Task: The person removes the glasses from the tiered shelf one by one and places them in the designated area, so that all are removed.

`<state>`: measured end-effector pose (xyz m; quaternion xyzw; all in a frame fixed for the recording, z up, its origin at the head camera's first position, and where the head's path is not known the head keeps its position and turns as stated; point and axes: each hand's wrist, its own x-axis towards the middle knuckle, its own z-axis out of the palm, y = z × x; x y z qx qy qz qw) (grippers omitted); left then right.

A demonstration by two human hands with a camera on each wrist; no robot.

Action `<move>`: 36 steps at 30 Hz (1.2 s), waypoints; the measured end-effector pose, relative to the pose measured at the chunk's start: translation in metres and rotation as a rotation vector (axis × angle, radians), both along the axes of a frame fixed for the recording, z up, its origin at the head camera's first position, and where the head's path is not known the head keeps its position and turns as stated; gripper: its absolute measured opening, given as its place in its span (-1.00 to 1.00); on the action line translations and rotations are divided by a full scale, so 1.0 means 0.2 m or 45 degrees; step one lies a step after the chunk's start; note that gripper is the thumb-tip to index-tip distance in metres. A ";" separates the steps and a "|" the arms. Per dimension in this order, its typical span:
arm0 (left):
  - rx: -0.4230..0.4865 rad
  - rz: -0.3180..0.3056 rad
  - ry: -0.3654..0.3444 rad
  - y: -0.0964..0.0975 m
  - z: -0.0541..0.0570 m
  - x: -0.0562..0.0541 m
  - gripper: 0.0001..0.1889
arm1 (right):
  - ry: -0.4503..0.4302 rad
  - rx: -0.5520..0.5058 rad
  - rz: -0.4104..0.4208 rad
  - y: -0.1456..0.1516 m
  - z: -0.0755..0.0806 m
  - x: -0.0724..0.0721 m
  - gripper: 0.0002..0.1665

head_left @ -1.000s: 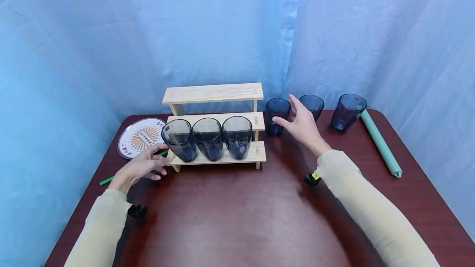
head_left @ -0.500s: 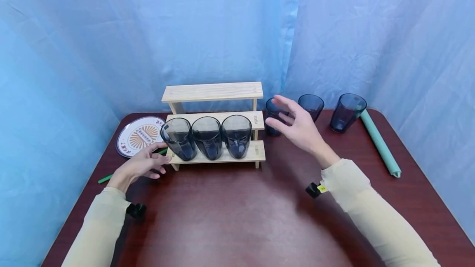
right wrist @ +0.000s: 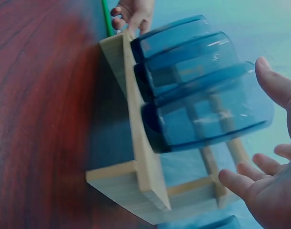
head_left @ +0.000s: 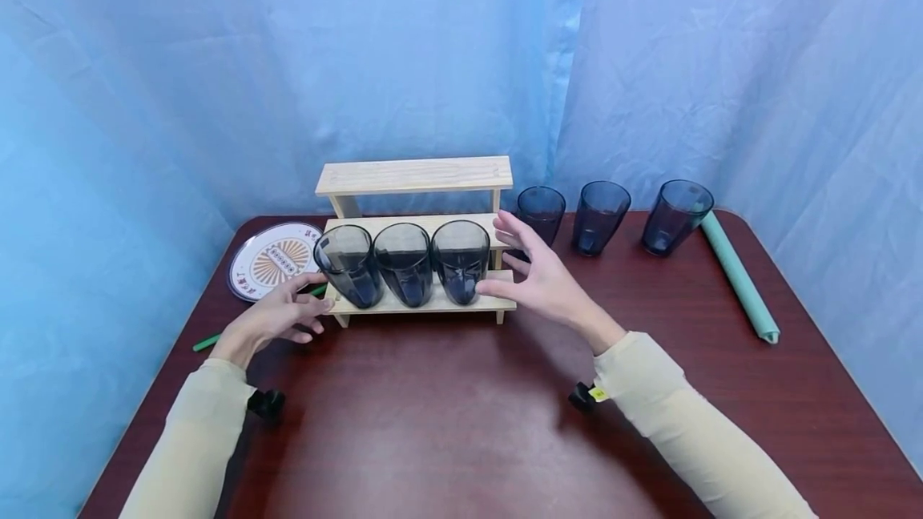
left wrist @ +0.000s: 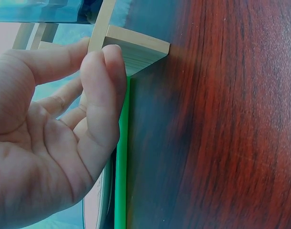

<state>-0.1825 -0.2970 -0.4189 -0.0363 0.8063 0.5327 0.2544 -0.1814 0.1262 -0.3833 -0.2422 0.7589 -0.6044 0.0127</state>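
Note:
A three-step wooden rack (head_left: pixel 414 175) stands at the back of the table. On its lowest step sit three dark tinted glasses in a row: a left glass (head_left: pixel 351 267), a middle glass (head_left: pixel 404 267) and a right glass (head_left: pixel 460 263). My left hand (head_left: pixel 277 317) pinches the left end of that lowest board between thumb and fingers, as the left wrist view shows close up. With fingers spread, my right hand (head_left: pixel 544 283) is beside the right glass; in the right wrist view its thumb and fingers (right wrist: pixel 238 183) are apart from the glass.
Three more tinted glasses (head_left: pixel 601 219) stand at the back right, the nearest one partly behind my right hand. A rolled green cloth or mat (head_left: pixel 743 283) lies along the right. Left of the rack are a patterned plate (head_left: pixel 263 251) and a green stick (head_left: pixel 207 342).
My right hand has moved left and toward me, from the leftmost of the back glasses to the right glass on the rack. The left hand has stayed at the rack's end.

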 end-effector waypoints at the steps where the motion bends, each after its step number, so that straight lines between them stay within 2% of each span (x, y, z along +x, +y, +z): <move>1: 0.002 0.002 0.000 0.00 0.00 0.00 -0.17 | -0.007 -0.007 0.001 -0.01 -0.01 0.00 0.25; 7: 0.011 0.011 -0.001 0.00 0.00 0.00 -0.19 | -0.055 0.020 -0.018 -0.05 -0.06 -0.02 0.26; 14: 0.013 0.008 -0.004 0.00 -0.01 0.00 -0.18 | -0.119 0.022 -0.018 -0.09 -0.07 -0.03 0.24; 26: 0.016 0.003 -0.005 0.00 0.00 0.00 -0.18 | -0.075 -0.039 0.020 -0.12 -0.09 -0.04 0.08; 36: 0.010 -0.001 -0.004 0.00 0.00 0.00 -0.18 | -0.081 -0.024 -0.021 -0.13 -0.09 -0.04 0.00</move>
